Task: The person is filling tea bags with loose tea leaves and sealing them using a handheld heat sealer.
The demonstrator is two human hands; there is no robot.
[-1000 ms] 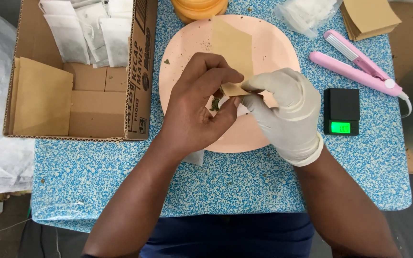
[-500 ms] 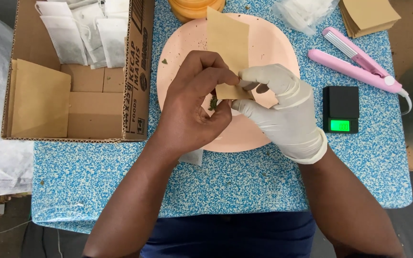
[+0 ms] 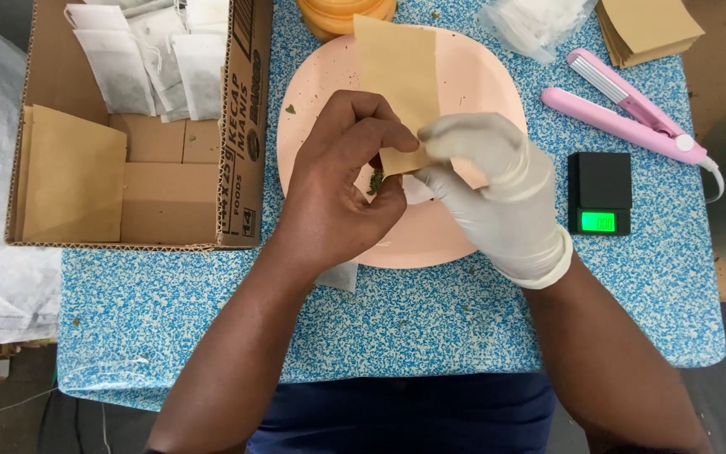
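Both hands pinch one tan pouch (image 3: 401,92) over the pink plate (image 3: 481,76): the bare left hand (image 3: 338,185) and the gloved right hand (image 3: 489,189) each have a closed grip on its lower edge, green flakes (image 3: 375,181) between them. Farther off on the worktop (image 3: 422,319) sit a scale (image 3: 601,193), a pink sealer (image 3: 623,113) and a box (image 3: 128,126).

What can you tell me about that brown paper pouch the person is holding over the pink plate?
The brown paper pouch is a flat, plain rectangle that looks like kraft paper. It stands tilted over the pink plate, its top end pointing away from the person. The bare left hand and the gloved right hand pinch its lower end, where a few green flakes show.
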